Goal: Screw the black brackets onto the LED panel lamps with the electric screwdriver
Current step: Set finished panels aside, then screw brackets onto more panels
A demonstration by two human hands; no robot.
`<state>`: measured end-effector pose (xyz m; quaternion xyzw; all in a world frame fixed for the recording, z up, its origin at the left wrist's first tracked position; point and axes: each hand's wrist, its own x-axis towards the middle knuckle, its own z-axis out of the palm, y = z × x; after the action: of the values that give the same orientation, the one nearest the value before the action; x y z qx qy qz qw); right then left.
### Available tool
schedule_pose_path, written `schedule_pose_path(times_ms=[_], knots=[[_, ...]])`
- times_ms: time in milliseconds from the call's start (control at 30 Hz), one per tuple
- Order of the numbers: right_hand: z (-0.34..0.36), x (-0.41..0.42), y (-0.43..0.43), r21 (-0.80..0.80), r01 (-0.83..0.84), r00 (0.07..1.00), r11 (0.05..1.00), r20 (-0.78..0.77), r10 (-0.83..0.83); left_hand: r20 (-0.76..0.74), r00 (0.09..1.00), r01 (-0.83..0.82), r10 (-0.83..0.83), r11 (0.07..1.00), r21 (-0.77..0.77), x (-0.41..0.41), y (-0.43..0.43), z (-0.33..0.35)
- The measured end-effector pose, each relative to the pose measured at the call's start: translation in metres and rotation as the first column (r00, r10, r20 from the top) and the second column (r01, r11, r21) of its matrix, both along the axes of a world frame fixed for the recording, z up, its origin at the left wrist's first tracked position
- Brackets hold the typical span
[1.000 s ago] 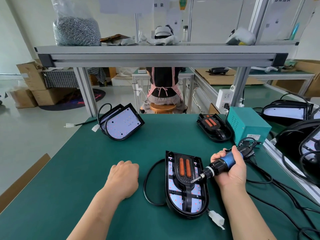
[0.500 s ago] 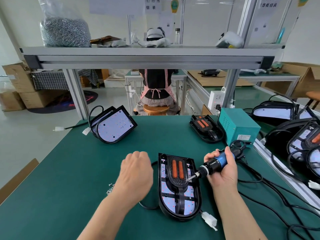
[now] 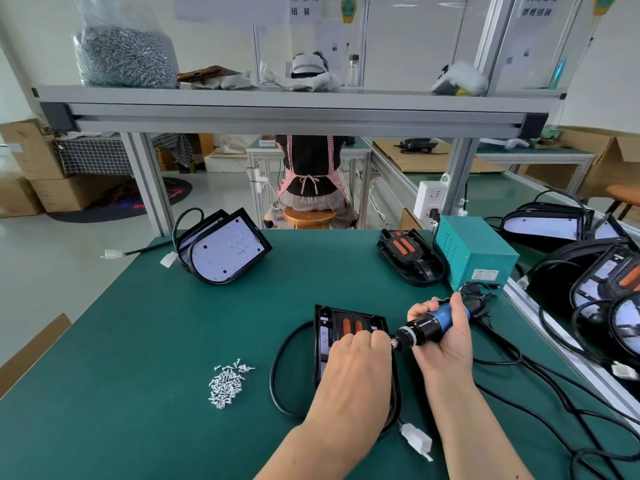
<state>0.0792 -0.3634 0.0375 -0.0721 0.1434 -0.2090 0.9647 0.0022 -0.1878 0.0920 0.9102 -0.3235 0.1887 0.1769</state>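
the led panel lamp (image 3: 322, 342) lies near the front of the table (image 3: 138, 341) under the left hand (image 3: 356, 368); screw pile (image 3: 228, 382) to its left, electric screwdriver (image 3: 429, 323) in the right hand (image 3: 446, 351) to its right. behind: second lamp (image 3: 225, 251) far left, third lamp (image 3: 408, 258) beside the power supply box (image 3: 474, 251).

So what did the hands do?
The left hand moved right, off the green mat and over the black half-round LED lamp, reaching the tip of the blue-and-black electric screwdriver; a pile of silver screws now shows. The right hand still grips the screwdriver; the lamp stayed put.
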Motion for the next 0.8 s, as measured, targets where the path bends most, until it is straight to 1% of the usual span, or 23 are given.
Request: schedule_pose_path(times_ms=[33, 100, 167, 267, 300, 367, 500, 800], knots=[[0.0, 0.0, 0.0, -0.001, -0.007, 1.0, 1.0, -0.005, 0.007, 0.003, 1.0, -0.018, 0.018, 1.0, 0.016, -0.001, -0.002, 0.003], [0.0, 0.001, 0.002, 0.001, -0.01, 1.0, 1.0, -0.011, 0.01, -0.008, 0.999, -0.049, 0.049, 0.999, -0.002, -0.001, -0.006, 0.006], [0.001, 0.001, 0.003, -0.002, -0.011, 1.0, 1.0, -0.008, 0.011, -0.04, 0.997, -0.066, 0.063, 0.995, -0.074, 0.0, -0.008, 0.003], [0.002, 0.0, 0.004, 0.005, -0.006, 1.0, 1.0, -0.014, 0.006, -0.145, 0.987, -0.104, 0.073, 0.971, -0.214, 0.003, -0.002, -0.005], [0.002, 0.0, 0.003, 0.011, -0.007, 1.0, 1.0, -0.017, 0.007, -0.175, 0.981, -0.117, 0.078, 0.967, -0.225, 0.005, -0.001, -0.01], [0.002, 0.0, 0.003, 0.02, -0.007, 1.0, 1.0, -0.017, 0.007, -0.178, 0.979, -0.143, 0.096, 0.952, -0.27, 0.006, 0.002, -0.015], [0.001, 0.001, 0.003, 0.015, -0.002, 1.0, 1.0, -0.011, 0.002, -0.199, 0.972, -0.182, 0.124, 0.934, -0.308, 0.004, 0.002, -0.014], [0.001, 0.002, 0.003, 0.012, 0.006, 1.0, 1.0, -0.013, -0.005, -0.227, 0.968, -0.184, 0.107, 0.919, -0.35, 0.006, 0.003, -0.017]])
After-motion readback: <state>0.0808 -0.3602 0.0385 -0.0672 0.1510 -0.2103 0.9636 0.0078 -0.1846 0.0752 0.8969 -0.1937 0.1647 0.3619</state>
